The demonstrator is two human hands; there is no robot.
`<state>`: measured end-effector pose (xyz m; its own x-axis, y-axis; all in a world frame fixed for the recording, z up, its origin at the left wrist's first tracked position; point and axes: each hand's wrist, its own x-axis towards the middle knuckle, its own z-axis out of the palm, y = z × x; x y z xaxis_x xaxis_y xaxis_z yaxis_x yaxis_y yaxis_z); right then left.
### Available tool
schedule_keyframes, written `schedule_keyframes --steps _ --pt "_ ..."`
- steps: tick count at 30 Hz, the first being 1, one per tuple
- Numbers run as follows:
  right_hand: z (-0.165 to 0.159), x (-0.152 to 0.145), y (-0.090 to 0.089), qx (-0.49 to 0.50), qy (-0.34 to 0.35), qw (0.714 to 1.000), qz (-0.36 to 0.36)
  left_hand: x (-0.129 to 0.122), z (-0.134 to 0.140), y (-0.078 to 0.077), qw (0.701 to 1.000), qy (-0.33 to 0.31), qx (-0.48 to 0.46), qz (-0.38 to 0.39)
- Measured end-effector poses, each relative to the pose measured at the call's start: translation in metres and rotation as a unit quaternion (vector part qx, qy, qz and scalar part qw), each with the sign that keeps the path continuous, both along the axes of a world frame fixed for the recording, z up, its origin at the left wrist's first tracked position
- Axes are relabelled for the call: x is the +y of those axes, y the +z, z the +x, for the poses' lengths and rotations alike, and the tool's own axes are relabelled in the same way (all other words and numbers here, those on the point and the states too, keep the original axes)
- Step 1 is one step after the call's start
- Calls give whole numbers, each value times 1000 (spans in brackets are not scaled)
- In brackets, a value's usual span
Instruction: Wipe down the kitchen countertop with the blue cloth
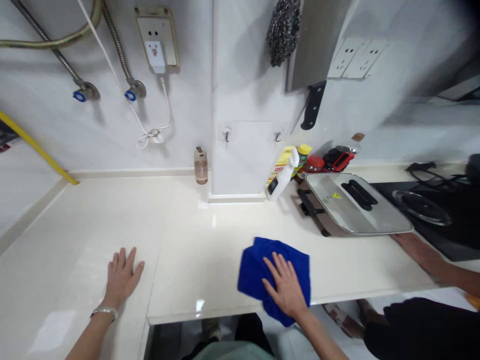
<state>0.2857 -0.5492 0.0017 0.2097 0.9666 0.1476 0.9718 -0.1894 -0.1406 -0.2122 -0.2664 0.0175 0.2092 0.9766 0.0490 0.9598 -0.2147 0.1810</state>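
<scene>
A blue cloth lies spread on the white countertop, with one corner hanging over the front edge. My right hand rests flat on top of it, fingers apart, pressing it against the surface. Over to the left, my left hand leans palm down on the bare counter with its fingers spread and holds nothing. A metal bracelet circles that wrist.
An electric pan with a glass lid stands at the right, another person's hand at its near corner. A white spray bottle and jars are behind it. A small brown bottle stands by the wall. A knife hangs above.
</scene>
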Motion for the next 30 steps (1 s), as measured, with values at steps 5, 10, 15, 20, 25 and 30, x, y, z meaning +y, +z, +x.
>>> schedule_keyframes --steps 5,10,15,20,25,30 --pt "90 -50 -27 -13 -168 985 28 -32 -36 10 997 -60 44 28" --pt "99 -61 -38 -63 -239 966 75 -81 -58 5 996 -27 29 86" --pt "40 -47 -34 -102 -159 978 90 -104 -50 -3 991 -6 18 134" --pt "-29 -4 -23 -74 -51 993 81 -107 -46 -2 991 -5 19 131" --pt "-108 68 -3 -17 46 998 30 -110 -46 2 994 5 19 109" --pt "-195 126 14 39 117 992 -13 -111 -44 6 995 15 29 91"
